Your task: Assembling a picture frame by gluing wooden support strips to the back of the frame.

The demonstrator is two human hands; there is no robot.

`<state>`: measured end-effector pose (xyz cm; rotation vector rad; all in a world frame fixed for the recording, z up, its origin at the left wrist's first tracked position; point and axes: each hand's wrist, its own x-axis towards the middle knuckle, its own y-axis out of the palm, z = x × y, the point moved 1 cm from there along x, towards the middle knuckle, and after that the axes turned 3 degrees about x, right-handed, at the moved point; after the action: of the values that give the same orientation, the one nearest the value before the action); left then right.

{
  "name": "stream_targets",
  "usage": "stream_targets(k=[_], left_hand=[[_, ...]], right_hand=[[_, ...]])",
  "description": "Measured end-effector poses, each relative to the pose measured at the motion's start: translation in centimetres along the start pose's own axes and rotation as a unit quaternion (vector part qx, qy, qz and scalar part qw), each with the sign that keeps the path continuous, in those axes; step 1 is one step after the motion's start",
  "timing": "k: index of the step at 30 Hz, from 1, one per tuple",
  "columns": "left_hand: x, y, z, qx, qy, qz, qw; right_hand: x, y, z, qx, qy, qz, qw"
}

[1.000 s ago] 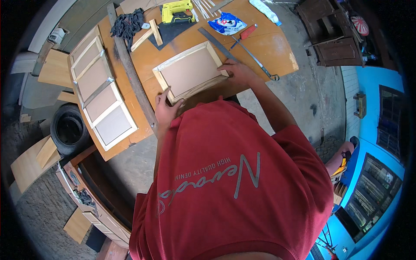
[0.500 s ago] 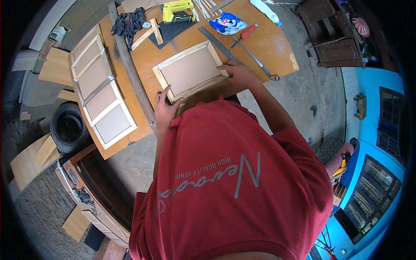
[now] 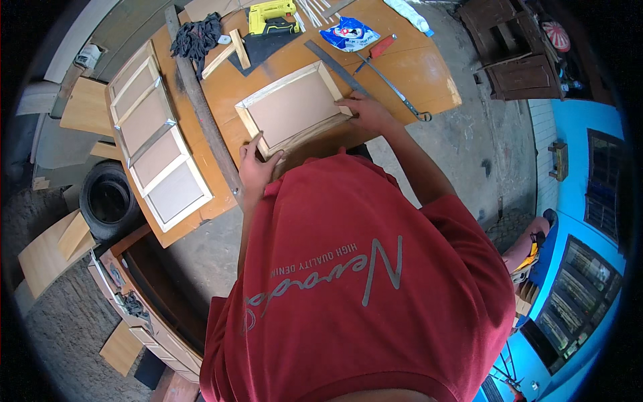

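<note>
A small rectangular wooden frame with a pale brown backing panel (image 3: 291, 107) lies on the orange-brown table near my body. My left hand (image 3: 256, 167) grips its near left corner, with the thumb and fingers on either side of the rail. At the right end, my right hand (image 3: 366, 112) is closed on the frame's near right corner. Just beyond that hand, a flat dark metal bar (image 3: 331, 63) lies at a slant.
Left of a long grey wooden bar (image 3: 201, 107) lies a larger divided wooden frame (image 3: 155, 137). Toward the far side are a yellow staple gun (image 3: 272, 18), dark cloth (image 3: 195, 37), joined wood strips (image 3: 231, 53), a blue-white packet (image 3: 349, 33), a red-handled screwdriver (image 3: 382, 47) and a thin saw (image 3: 398, 95).
The whole view has shifted very slightly. Both hands keep the same hold on the frame, which lies in the same place on the table.
</note>
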<state>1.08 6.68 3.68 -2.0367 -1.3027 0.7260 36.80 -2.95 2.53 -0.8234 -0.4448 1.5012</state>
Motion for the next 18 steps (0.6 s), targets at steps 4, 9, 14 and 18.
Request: stream_targets(k=[4,9,14,18], left_hand=[[0.05,-0.05,-0.08,0.014,-0.003,0.004,1.0],[0.01,0.09,0.1,0.013,-0.002,0.002,1.0],[-0.07,0.18,0.0,0.005,0.002,-0.004,1.0],[-0.12,0.06,-0.17,0.006,-0.009,0.003,1.0]], right_hand=[[-0.13,0.0,0.26,-0.005,0.004,-0.011,1.0],[0.07,-0.03,0.1,0.002,0.012,0.001,1.0],[0.03,0.12,0.02,-0.017,-0.006,-0.019,1.0],[0.05,0.06,0.14,-0.01,-0.008,-0.013,1.0]])
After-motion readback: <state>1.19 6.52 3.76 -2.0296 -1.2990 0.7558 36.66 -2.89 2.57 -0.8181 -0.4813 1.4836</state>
